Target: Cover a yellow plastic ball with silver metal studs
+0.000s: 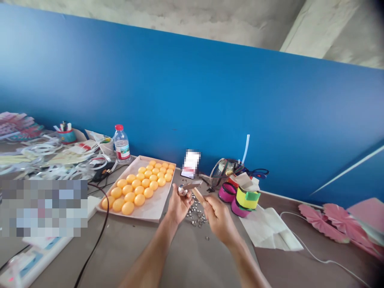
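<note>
My left hand (pixel 179 205) is closed around a small round thing with a shiny silver, bumpy surface (pixel 181 190), held up above the table. My right hand (pixel 218 216) grips the wooden handle of a small hammer (pixel 198 195). The hammer's grey metal head lies right over the silver round thing; whether they touch I cannot tell. Below and between my hands, many small shiny metal pieces (pixel 196 216) are scattered on the grey table. Left of my left hand, a shallow white tray (pixel 153 210) holds rows of orange balls (pixel 139 199).
A phone (pixel 191 164) leans against the blue partition (pixel 192 92). A water bottle (pixel 121 144) stands behind the tray. Pink and yellow rolls (pixel 246 198) and white paper (pixel 267 230) lie to the right. A black cable (pixel 103 232) and power strip (pixel 39 258) are at left.
</note>
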`<state>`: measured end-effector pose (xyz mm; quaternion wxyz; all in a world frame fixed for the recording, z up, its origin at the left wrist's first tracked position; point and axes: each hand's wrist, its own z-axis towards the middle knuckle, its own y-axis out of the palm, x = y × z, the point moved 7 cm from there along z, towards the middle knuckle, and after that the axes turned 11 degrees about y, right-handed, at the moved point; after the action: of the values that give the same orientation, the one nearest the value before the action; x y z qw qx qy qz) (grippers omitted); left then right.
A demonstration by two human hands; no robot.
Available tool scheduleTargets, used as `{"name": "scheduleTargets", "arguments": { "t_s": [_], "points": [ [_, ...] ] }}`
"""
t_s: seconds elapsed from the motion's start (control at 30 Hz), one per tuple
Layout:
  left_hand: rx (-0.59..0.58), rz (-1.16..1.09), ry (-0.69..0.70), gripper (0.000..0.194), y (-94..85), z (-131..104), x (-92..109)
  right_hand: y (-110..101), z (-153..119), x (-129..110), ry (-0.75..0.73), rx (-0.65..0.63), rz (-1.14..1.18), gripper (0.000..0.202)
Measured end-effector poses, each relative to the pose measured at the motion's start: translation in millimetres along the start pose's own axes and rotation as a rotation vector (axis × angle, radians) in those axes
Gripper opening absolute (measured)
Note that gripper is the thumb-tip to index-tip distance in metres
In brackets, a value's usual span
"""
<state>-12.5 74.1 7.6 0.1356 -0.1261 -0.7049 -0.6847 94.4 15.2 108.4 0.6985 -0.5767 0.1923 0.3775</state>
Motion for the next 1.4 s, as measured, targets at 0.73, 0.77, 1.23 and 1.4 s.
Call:
{"name": "scheduleTargets", "arguments": {
  "t_s": [0.73,0.77,1.23,1.4],
  "points": [
    [-0.053,-0.104,-0.061,0.041,2.1,1,-7,7,5,12,-0.068,0.062,-0.078,0.023],
    [-0.051,-0.105,-0.055,0.042,1.6,2,-7,8,4,12,-0.062,0.054,-0.075,0.023],
    [-0.058,-0.143,-0.077,0.041,-0.3,3,-5,12,6,17,-0.019,0.037,-0.091,0.022],
    [-0.045,-0.122,-0.072,0.042,0.5,2,-5,12,5,16,-0.021,0.081,-0.064,0.022]
  ]
}}
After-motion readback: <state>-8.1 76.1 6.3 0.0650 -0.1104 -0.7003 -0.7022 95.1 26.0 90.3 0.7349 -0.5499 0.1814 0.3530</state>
